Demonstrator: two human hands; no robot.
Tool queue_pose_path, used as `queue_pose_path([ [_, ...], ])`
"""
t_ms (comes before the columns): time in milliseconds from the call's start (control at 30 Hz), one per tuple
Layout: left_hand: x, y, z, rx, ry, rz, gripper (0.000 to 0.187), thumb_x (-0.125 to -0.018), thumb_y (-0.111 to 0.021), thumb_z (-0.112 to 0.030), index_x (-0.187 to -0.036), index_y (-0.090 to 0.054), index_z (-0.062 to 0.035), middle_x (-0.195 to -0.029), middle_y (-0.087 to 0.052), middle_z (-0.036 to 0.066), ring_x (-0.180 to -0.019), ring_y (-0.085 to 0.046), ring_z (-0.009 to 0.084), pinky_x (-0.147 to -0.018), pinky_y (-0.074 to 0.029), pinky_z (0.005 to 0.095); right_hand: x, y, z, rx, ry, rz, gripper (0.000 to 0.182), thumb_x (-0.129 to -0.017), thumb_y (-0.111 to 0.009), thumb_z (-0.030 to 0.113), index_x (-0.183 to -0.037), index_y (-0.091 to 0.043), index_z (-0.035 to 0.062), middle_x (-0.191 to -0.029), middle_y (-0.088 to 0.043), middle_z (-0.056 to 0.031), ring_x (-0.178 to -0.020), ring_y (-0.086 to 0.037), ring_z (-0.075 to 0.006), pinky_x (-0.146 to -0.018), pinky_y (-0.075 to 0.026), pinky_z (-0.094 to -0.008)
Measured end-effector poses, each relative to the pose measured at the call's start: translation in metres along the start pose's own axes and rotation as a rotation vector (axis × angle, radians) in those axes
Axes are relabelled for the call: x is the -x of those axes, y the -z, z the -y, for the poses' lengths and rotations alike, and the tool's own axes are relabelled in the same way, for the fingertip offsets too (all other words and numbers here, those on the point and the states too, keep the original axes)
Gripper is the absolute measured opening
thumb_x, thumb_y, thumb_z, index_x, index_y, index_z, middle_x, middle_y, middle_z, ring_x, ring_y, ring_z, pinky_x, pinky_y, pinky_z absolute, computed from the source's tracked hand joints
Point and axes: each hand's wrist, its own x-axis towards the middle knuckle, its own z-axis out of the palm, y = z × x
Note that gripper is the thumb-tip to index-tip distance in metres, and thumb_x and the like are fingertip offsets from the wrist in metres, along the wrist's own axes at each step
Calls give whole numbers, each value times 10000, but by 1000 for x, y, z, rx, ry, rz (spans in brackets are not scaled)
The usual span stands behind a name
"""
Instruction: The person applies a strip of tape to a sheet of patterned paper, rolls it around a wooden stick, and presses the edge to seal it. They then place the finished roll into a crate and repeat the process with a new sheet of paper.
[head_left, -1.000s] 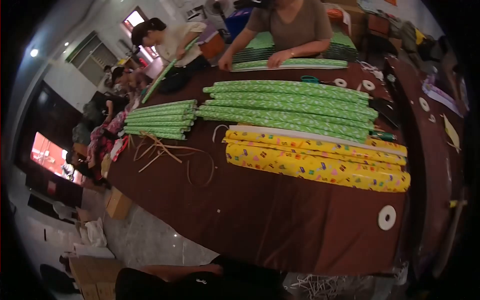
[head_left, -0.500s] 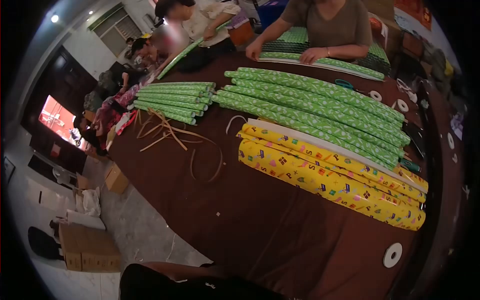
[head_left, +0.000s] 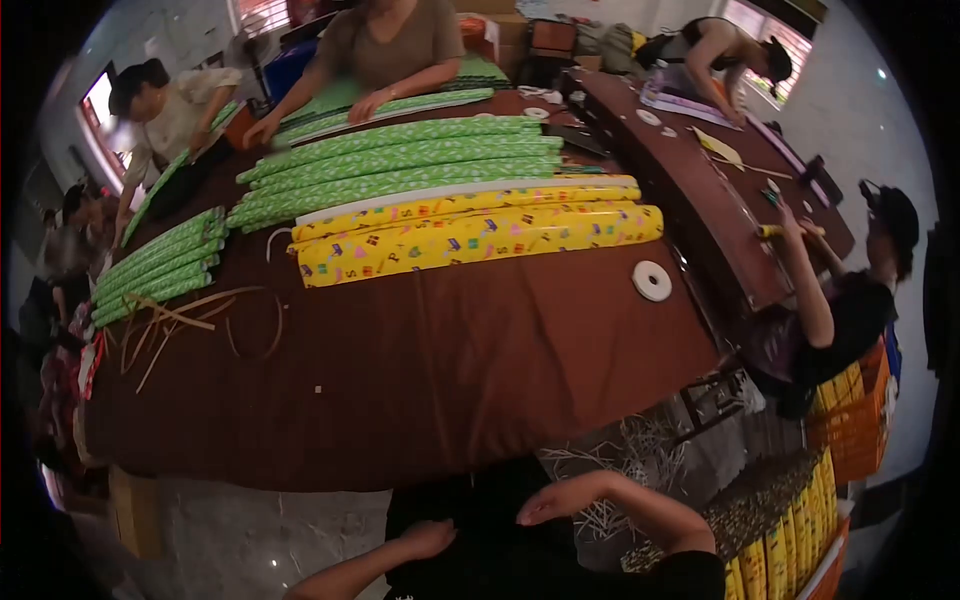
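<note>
My left hand (head_left: 428, 538) is in front of my dark clothing at the bottom, its fingers curled in; what they hold, if anything, does not show. To its right, my right hand (head_left: 552, 500) is near the table's front edge, fingers bent and partly hidden. Neither touches the brown-covered table (head_left: 430, 400). Beyond them lie yellow patterned rolls (head_left: 480, 235), with long green patterned rolls (head_left: 400, 160) behind. A bundle of shorter green rolls (head_left: 165, 265) lies at the left beside tan strips (head_left: 165, 320). A white tape roll (head_left: 652, 281) rests at the right.
A person (head_left: 400, 50) across the table handles a green roll. Other people are at the left and at a second table (head_left: 690, 190) on the right. Yellow rolls in a crate (head_left: 780, 545) stand at the lower right, near paper scraps (head_left: 620, 470) on the floor.
The view has swung right, so the rolls appear further left. Both my hands, the second table with two people, and the crate of yellow rolls now show.
</note>
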Motion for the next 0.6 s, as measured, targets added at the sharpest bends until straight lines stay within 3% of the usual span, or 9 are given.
queue_pose_path([
  [67, 16, 14, -11, -139, -56, 68, 409, -1010, -441, -410, -1109, -593, -44, -918, -650, 153, -841, -625, 257, -745, -483, 384, 46, 16, 69, -160, 376, 21, 479, -996, -511, 340, -1339, -522, 6, -1278, -603, -115, -1181, -571, -234, -1036, -412, -356],
  [133, 46, 45, -37, -185, -118, 186, 473, -1007, -432, -432, -1300, -525, -72, -1052, -652, 159, -940, -636, 271, -818, -496, 381, 72, 43, 86, -293, 619, -262, 475, -1014, -475, 311, -1342, -497, -32, -1312, -569, -157, -1223, -542, -235, -1046, -423, -365],
  [167, 70, 70, -60, -136, -143, 244, 521, -1005, -423, -449, -1377, -475, -87, -1134, -646, 154, -998, -636, 281, -870, -502, 382, 73, 59, 88, -547, 772, -429, 497, -1009, -485, 316, -1355, -470, -41, -1326, -550, -186, -1238, -529, -267, -1047, -428, -390],
  [233, 108, 108, -85, 225, -305, 266, 492, -1013, -441, -412, -1394, -465, -101, -1157, -634, 117, -1023, -627, 236, -898, -500, 365, 74, 110, 105, -988, 952, -709, 547, -999, -491, 345, -1368, -408, -50, -1378, -484, -192, -1272, -489, -290, -1067, -407, -411],
  [300, 124, 140, -95, 397, -544, 70, 414, -1005, -507, -299, -1363, -489, -93, -1151, -627, 93, -1042, -610, 193, -896, -498, 345, 69, 179, 92, -1161, 972, -926, 612, -972, -528, 380, -1384, -368, -43, -1364, -466, -187, -1258, -479, -281, -1071, -392, -411],
  [367, 117, 168, -105, 387, -741, -392, 390, -969, -576, -203, -1332, -506, -78, -1162, -620, 101, -1065, -597, 182, -896, -496, 324, 52, 249, 75, -1409, 913, -1116, 656, -942, -558, 386, -1387, -336, -41, -1343, -455, -188, -1212, -492, -280, -1065, -388, -412],
  [433, 93, 207, -113, 137, -727, -876, 391, -934, -617, -146, -1303, -518, -62, -1152, -611, 105, -1045, -595, 182, -887, -496, 315, 38, 280, 89, -1580, 921, -1212, 604, -939, -552, 363, -1360, -358, -24, -1306, -487, -181, -1179, -509, -278, -1033, -405, -399],
  [533, 55, 265, -120, 279, -575, -901, 430, -906, -648, -142, -1303, -505, -64, -1175, -561, 114, -1101, -563, 229, -934, -472, 354, 12, 287, 108, -1443, 1219, -1135, 504, -911, -557, 336, -1309, -435, 51, -1292, -521, -145, -1122, -553, -272, -863, -460, -355],
  [600, 26, 294, -118, -293, -543, -1166, 541, -855, -704, -212, -1337, -487, -96, -1292, -481, 153, -1220, -471, 323, -1016, -401, 443, 11, 280, 122, -1491, 952, -1310, 503, -888, -581, 356, -1296, -453, 91, -1235, -537, -118, -1013, -581, -264, -783, -467, -353],
])
